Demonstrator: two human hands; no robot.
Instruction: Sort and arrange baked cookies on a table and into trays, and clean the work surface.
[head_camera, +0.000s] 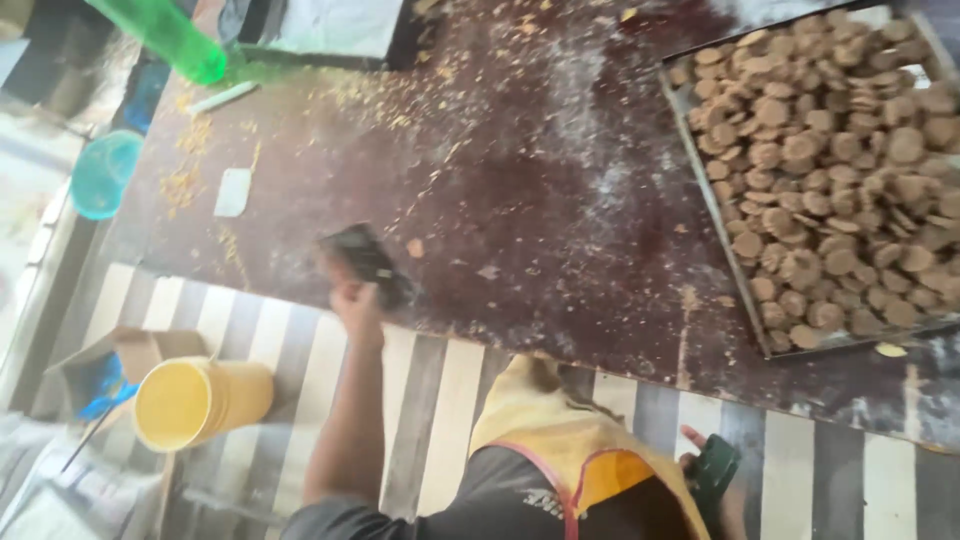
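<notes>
- Head view looks down on a dark brown surface (520, 190) dusted with flour and yellowish crumbs.
- The left hand (358, 298) is at the near edge of the surface, its grip wrapped around a dark, flat tool (365, 262) that rests on the surface (blurred, so its kind is hard to tell).
- The right hand (722, 478) is low beside the person's body, below the surface edge, its grip closed on a dark green object (712, 470); one fingertip sticks out to the left.
- A yellow cloth (560, 430) lies over the person's front.
- At the far right, a metal tray (712, 215) is heaped with round brown biscuits (840, 160).
- On the far left part of the surface lie a small white scraper (233, 192) and a green plastic bottle (165, 35).
- Off the surface's left edge are a turquoise bowl (103, 172) and, lower, a yellow bucket (195, 400) on its side above a striped floor (440, 400).
</notes>
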